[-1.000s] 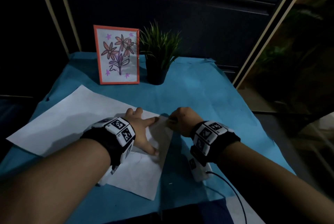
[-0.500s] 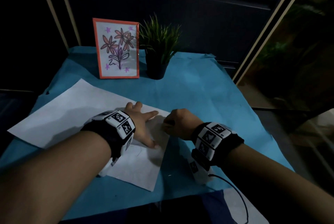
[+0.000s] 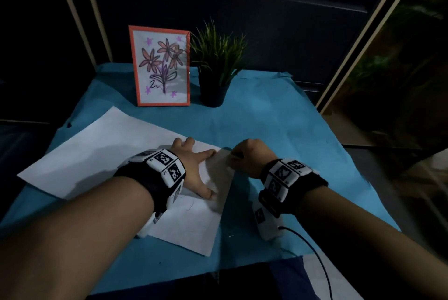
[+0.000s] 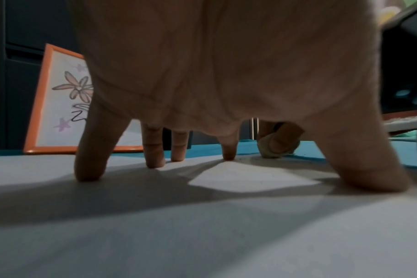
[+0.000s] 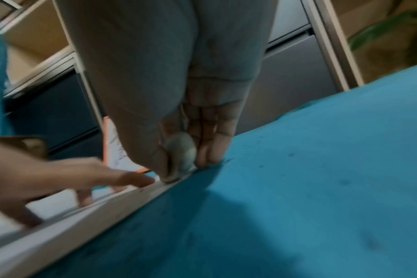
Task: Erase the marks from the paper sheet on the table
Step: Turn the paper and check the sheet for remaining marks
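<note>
A white paper sheet (image 3: pixel 97 154) lies slantwise on the blue table cover (image 3: pixel 278 130). My left hand (image 3: pixel 196 169) presses flat on the sheet's right part, fingers spread (image 4: pixel 152 150). My right hand (image 3: pixel 244 156) pinches a small rounded grey eraser (image 5: pixel 181 150) between thumb and fingers. The eraser touches the sheet's right edge (image 5: pixel 155 188) near its far corner. Faint pencil lines (image 3: pixel 191 205) show on the paper just below my left thumb. From the left wrist view the eraser (image 4: pixel 277 146) sits beyond the spread fingers.
An orange-framed flower drawing (image 3: pixel 161 67) leans at the back of the table beside a small potted plant (image 3: pixel 215 67). A black cable (image 3: pixel 315 256) trails from my right wrist device. Dark cabinets stand behind the table.
The right hand with the eraser has shifted slightly back and forth at the sheet's right edge. The left hand has stayed pressed on the paper. The head view has tilted a little.
</note>
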`<state>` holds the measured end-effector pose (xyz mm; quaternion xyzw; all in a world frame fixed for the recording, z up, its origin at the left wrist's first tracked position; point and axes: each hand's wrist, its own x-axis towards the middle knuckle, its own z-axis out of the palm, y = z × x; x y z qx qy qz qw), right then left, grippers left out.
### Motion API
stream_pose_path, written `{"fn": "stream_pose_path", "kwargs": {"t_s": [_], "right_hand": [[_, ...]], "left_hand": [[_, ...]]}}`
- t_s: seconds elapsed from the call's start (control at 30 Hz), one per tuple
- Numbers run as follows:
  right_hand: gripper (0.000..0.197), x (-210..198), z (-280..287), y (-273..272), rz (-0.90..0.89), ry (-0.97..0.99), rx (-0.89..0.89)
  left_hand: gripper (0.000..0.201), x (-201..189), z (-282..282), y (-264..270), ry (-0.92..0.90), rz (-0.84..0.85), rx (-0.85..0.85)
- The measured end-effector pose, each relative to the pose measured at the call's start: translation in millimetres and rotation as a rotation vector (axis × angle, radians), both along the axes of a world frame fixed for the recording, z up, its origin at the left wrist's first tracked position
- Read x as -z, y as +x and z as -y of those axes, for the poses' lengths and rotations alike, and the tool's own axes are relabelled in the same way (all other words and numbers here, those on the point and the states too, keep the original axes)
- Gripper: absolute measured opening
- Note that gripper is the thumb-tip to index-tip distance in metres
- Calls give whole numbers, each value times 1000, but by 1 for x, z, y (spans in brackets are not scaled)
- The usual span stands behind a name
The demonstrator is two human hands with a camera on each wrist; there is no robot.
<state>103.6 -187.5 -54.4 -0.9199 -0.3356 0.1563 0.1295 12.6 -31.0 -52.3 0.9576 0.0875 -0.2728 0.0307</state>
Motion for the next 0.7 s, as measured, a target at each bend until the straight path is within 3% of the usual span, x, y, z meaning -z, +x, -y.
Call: {"fn": "stream_pose_path", "kwargs": {"t_s": [0.07,0.2,0.4,0.57,0.7], "right_hand": [[28,-2,-2,-2,2,23,8],[20,0,-9,-24,-4,-54,-152],[39,-2,-7,-1,32,-3,-32],[27,0,-3,-22,-6,-62,-155],[28,-2,-1,-14,27,-27,-93]], "left_hand": [[116,0,0,0,-4,0,-3],[118,-1,0,0,2,2,-4],[112,-3,2,-3,-5,19,12],[117,-3,2,-1,14,-20,9],[113,-6,-4,-6,-26,23,54]]}}
